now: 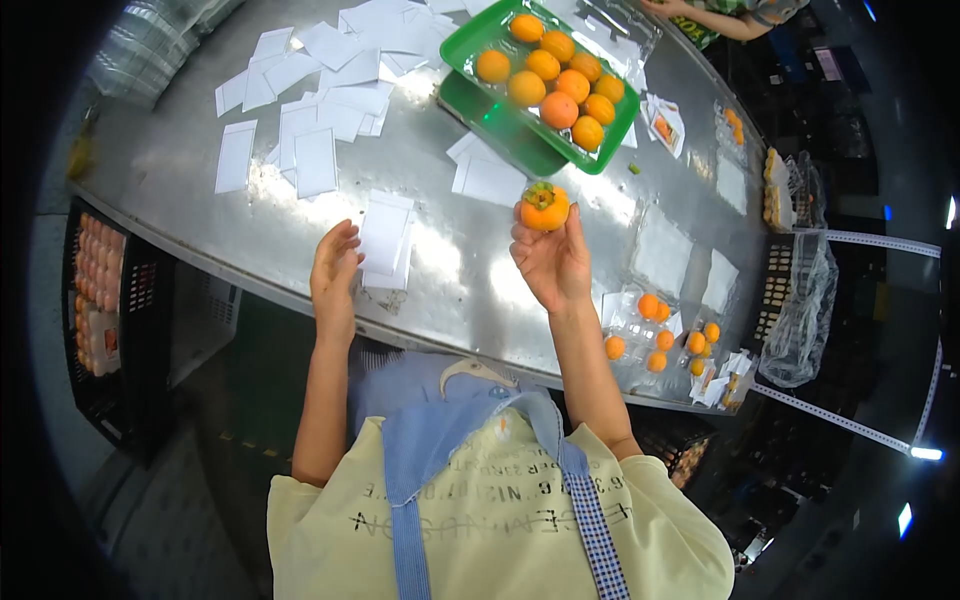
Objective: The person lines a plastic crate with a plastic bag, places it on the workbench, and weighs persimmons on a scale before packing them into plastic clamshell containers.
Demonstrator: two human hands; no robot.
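An orange persimmon (545, 212) with a green leafy calyx facing up is held in the fingertips of my right hand (556, 265). My left hand (334, 268) hovers over the table's near edge, fingers loosely curved and apart from the thumb, holding nothing. Just right of it lies a small stack of white paper cards (385, 235). Beyond my right hand stands a green basket (520, 140) with several orange fruits (558, 110) in a clear liner.
Many loose white cards (335, 105) cover the metal table's (440, 320) far left part. Small orange fruits (657, 338) sit in clear trays at right. Black crates (105, 300) stand beside the table. Another person's arm (725, 22) shows at the far edge.
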